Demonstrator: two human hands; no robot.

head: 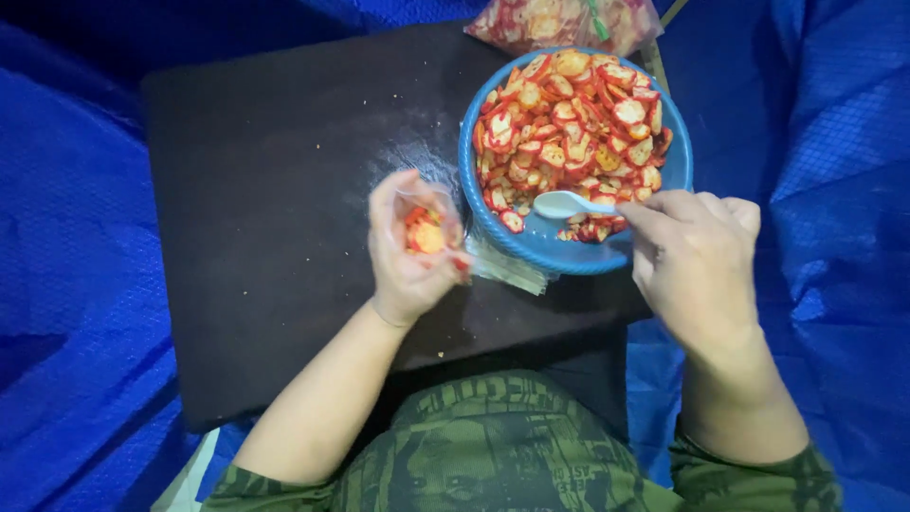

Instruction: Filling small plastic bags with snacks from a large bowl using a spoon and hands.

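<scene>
One spoon [567, 204], one bowl [540, 242], two hands

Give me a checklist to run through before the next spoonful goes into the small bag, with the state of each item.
1. Small clear bag held with its mouth open: ok, the left hand cups it and a few red-orange chips show inside.
2. White spoon gripped: ok, in the right hand.
3. Spoon loaded: not ok, its bowl looks empty.
4. Blue bowl within reach and stocked: ok, heaped with chips.
5. Bag close to the bowl's rim: ok, just left of it.
6. Black board clean: not ok, crumbs lie scattered.
</scene>
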